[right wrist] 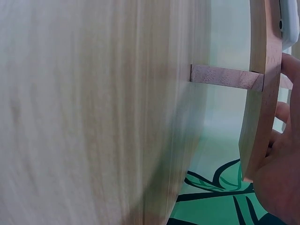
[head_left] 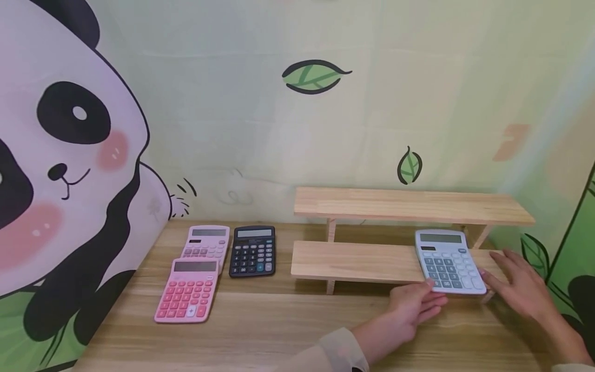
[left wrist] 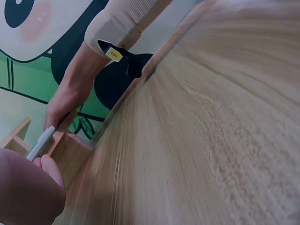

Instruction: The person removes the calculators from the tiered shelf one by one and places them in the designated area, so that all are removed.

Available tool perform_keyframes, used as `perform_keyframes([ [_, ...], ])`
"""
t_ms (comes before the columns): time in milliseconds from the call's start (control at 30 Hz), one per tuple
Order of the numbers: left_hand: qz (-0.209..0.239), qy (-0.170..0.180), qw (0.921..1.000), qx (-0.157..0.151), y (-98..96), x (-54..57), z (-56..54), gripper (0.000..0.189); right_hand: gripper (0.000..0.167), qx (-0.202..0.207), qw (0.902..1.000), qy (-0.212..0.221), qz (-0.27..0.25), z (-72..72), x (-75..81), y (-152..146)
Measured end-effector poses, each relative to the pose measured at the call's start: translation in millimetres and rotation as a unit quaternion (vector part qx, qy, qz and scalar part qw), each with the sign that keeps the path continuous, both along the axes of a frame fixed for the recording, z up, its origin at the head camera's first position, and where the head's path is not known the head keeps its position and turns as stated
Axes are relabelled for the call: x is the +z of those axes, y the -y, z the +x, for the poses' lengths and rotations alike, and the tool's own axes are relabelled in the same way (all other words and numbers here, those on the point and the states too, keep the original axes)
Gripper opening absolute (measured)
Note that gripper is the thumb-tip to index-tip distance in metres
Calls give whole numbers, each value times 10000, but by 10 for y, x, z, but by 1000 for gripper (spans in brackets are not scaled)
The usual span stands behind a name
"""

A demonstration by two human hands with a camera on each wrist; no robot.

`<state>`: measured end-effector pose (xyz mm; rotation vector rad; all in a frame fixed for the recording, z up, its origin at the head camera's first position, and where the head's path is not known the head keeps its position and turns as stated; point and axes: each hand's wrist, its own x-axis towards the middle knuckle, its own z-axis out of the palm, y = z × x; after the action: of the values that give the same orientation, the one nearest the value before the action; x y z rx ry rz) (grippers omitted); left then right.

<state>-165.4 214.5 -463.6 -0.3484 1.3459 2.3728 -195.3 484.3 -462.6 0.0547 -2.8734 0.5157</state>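
A pale blue-and-white calculator (head_left: pixel 448 262) lies face up at the right part of the lower wooden shelf (head_left: pixel 353 258), its near edge jutting past the board. My left hand (head_left: pixel 409 310) pinches its near left corner, thumb above and the other fingers below. On the other side, my right hand (head_left: pixel 525 284) rests at the shelf's right end, its thumb touching or very close to the calculator's right edge. The left wrist view shows the calculator (left wrist: pixel 41 142) edge-on between both hands. In the right wrist view, fingers (right wrist: pixel 282 111) partly hide behind the shelf end (right wrist: pixel 267 108).
Left on the wooden table (head_left: pixel 279 330) lie a pink calculator (head_left: pixel 187 289), a pale pink one (head_left: pixel 206 242) partly beneath it, and a black one (head_left: pixel 252 251). An upper shelf board (head_left: pixel 409 204) stands behind the lower one. A panda-printed backdrop (head_left: pixel 232 129) hangs behind.
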Motion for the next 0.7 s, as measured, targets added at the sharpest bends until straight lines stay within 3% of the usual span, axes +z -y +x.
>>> perform_keyframes([
  [200,116,-37,9999,-77,17,-31,12,14,75,42,10000,-27,-47,10,-8,-5],
  [533,502,-266,9962,-666,337,-109,14,10,75,18,10000,-50,13,6,4,-1],
  [700,598,-186,9933,-976,461,-151,6,9,78,-96,9999,51,35,9,6,21],
])
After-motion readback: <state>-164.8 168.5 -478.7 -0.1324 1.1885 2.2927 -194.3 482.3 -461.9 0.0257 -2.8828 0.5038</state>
